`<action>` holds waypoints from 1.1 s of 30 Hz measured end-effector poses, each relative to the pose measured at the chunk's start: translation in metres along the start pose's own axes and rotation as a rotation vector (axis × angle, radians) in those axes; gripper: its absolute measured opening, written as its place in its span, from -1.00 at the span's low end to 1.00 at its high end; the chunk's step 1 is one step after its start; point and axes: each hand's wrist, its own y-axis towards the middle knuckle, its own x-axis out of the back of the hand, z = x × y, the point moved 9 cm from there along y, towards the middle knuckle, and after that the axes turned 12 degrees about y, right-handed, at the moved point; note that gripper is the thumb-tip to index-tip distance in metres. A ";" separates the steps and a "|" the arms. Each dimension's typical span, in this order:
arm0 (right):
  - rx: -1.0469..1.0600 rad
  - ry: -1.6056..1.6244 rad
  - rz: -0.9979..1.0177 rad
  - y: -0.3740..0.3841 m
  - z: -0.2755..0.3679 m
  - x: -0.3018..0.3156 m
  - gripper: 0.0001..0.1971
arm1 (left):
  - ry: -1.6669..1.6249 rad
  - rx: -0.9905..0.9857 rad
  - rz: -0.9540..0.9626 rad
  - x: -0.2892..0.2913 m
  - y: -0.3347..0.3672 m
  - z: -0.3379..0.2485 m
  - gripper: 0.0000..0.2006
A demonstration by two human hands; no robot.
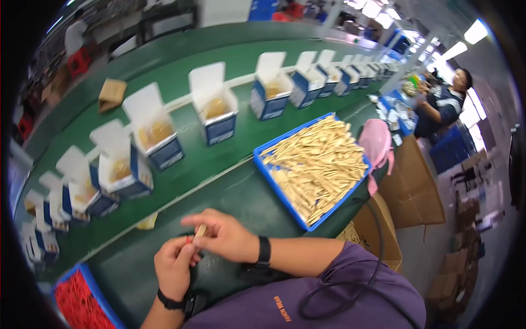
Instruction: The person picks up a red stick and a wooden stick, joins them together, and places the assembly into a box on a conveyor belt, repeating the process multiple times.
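- Green bench (233,192) runs beneath everything.
- Wooden piece (201,231), held above the bench toward its near edge: probably light, stiff; best gripped by its sides.
- Right hand (227,237) pinches it; left hand (174,264) pinches a red bit (189,239).
- Blue tray (281,193) rightward.

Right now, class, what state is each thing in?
Nearer blue-and-white boxes: lids raised, contents showing.
Right tray: filled with wooden pieces.
Lower-left tray: holding red pieces, partly out of view.
Brown carton: open.
Left hand: pinching a small red piece.
Right hand: pinching a pale wooden stick.
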 end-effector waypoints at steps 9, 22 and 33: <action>-0.163 -0.031 -0.134 0.011 -0.061 -0.010 -0.73 | -0.013 0.065 0.033 0.045 -0.001 0.049 -0.83; -0.247 -0.395 -0.206 0.008 -0.055 -0.024 -0.89 | -0.036 0.040 0.188 0.051 -0.007 0.057 -0.86; 0.754 -1.306 -0.502 0.075 0.197 -0.028 -0.83 | -0.140 0.015 0.138 0.040 -0.001 0.028 -0.81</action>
